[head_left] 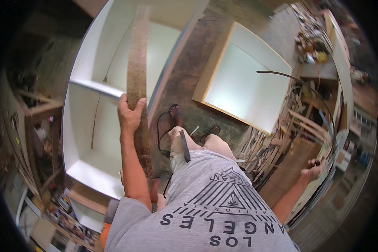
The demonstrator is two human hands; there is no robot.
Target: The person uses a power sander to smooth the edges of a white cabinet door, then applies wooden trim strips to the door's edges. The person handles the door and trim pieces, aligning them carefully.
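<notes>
My left hand [130, 115] grips a long brown wooden board [137, 63] by its edges, thumb on the right side. The board spans the open front of a large white-lined cabinet box [97, 89] with a divider across it. Out to the right, my right hand [314, 169] is closed at a long, thin, dark flexible strip [308, 85]. The strip arcs up and leftward, its free end over a second white-lined box [243, 80] with wooden edges. A short dark flat strip [184, 146] lies against my waist.
The second box rests on the stained floor [176, 82]. Wood offcuts [256, 147] pile up right of my legs, and a cluttered bench [317, 56] stands beyond. A wooden frame [38, 113] is at far left. Part of another person, in orange [105, 236], shows at lower left.
</notes>
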